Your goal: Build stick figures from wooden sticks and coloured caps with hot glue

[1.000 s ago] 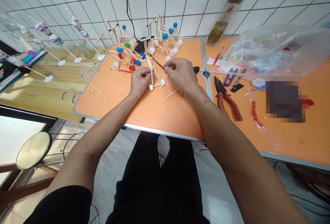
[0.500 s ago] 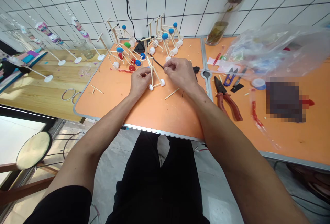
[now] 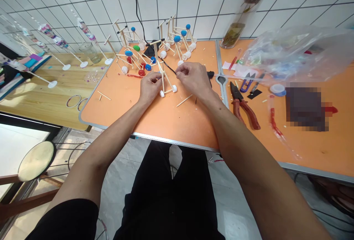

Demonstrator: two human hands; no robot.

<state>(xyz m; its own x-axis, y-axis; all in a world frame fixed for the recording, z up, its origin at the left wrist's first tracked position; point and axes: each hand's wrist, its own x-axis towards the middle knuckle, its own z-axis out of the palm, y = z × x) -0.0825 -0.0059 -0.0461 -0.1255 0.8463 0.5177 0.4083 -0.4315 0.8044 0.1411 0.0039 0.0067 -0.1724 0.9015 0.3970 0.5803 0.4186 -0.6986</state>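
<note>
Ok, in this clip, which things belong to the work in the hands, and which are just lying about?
In the work:
left hand, holding a wooden stick frame with white caps
right hand, at a black wire

Lying about:
red-handled pliers
purple-handled snips
plastic bag
loose sticks
stick models with blue caps

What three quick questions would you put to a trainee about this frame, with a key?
1. True or false: the right hand is nearer the pliers than the left hand is.
2. What does the left hand hold? A) a glass bottle B) a wooden-stick frame with white caps C) a plastic bag
3. Fill the gap: the pliers' handles are ____.

Key: 1 true; 2 B; 3 red.
</note>
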